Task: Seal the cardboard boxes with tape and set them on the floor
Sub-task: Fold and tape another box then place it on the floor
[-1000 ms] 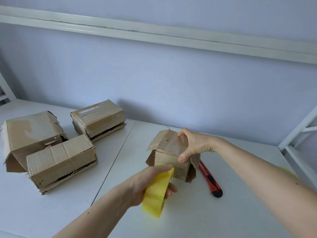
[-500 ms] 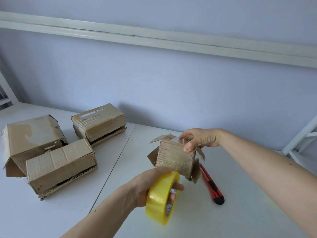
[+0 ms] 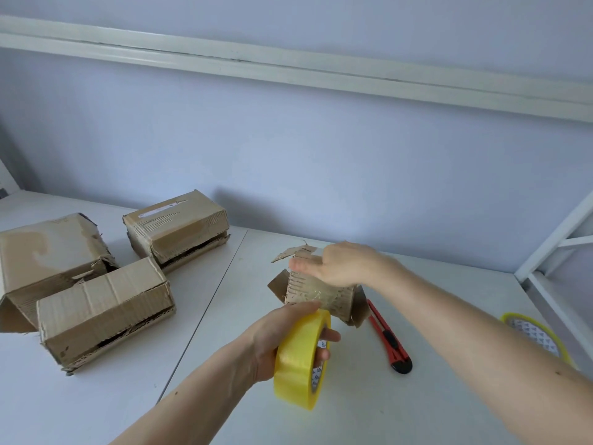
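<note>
Nearest, left hand [image 3: 276,340] grips the yellow tape roll [image 3: 301,361], thumb over the top of the roll, fingers curled through its core; roll held on edge above the white table [image 3: 353,412]. Clear tape runs from the roll up onto the near face of the small box [image 3: 316,295], surface glossy there.

Small box sits on the table just beyond the roll, side flaps splayed out left and right, a torn flap sticking up at the back. Right hand [image 3: 337,268] lies flat on the box top, fingers straight and together, pressing down; nothing grasped. Hand somewhat blurred.

Red utility knife [image 3: 390,338] lies on the table just right of the box, black end toward the camera. A second tape roll [image 3: 536,337] lies flat near the right edge, partly hidden behind the right forearm.

Left side of table: three more cardboard boxes in a cluster. Front box [image 3: 102,313] has a gaping lower seam. Left box [image 3: 48,261] touches it from behind, end flap open. Back box [image 3: 176,229] stands near the wall [image 3: 321,155], white label strip on top, lower seam also gaping.

White frame [image 3: 552,252] at far right
</note>
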Demonstrator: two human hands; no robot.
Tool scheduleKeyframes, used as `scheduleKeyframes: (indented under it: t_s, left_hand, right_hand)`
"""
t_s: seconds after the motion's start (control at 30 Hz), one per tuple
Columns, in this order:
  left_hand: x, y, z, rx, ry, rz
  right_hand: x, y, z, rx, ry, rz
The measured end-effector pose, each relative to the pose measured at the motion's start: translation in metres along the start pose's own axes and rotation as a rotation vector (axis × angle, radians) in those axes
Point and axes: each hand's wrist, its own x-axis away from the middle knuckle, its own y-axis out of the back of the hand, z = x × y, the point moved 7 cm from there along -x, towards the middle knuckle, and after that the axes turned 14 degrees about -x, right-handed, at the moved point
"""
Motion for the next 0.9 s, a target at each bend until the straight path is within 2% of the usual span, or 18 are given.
scheduleKeyframes:
  t_s: [0.1,0.17,0.27,0.43,0.57,0.63,0.73,0.83,0.9]
  left_hand:
    - [0.001,0.001,-0.001,0.001,-0.011,0.001]
    - [0.001,0.003,-0.001,-0.005,-0.028,-0.011]
    - [0.003,0.008,-0.003,-0.021,-0.075,-0.032]
    - [0.009,0.007,-0.012,0.041,-0.121,0.027]
    - [0.009,0.012,-0.013,-0.11,-0.074,0.046]
    - [0.008,0.015,-0.008,-0.139,-0.048,0.017]
    - [0.0,0.019,-0.011,-0.103,-0.1,-0.053]
    - [-0.006,0.016,-0.016,-0.086,-0.137,-0.041]
    - [-0.008,0.013,-0.017,-0.083,-0.137,-0.033]
  right_hand:
    - [0.002,-0.007,0.008,0.114,0.059,-0.359]
    - [-0.005,-0.01,0.006,0.162,0.116,-0.461]
    - [-0.014,-0.007,0.001,0.172,0.194,-0.513]
    - [-0.028,0.011,-0.001,0.194,0.197,-0.536]
    - [-0.039,0.02,-0.005,0.156,0.187,-0.521]
    - [-0.043,0.023,-0.007,0.139,0.184,-0.511]
    - [-0.048,0.03,-0.009,0.103,0.151,-0.473]
    - [-0.05,0.033,-0.014,0.074,0.06,-0.408]
    - [-0.045,0.031,-0.012,0.109,0.046,-0.441]
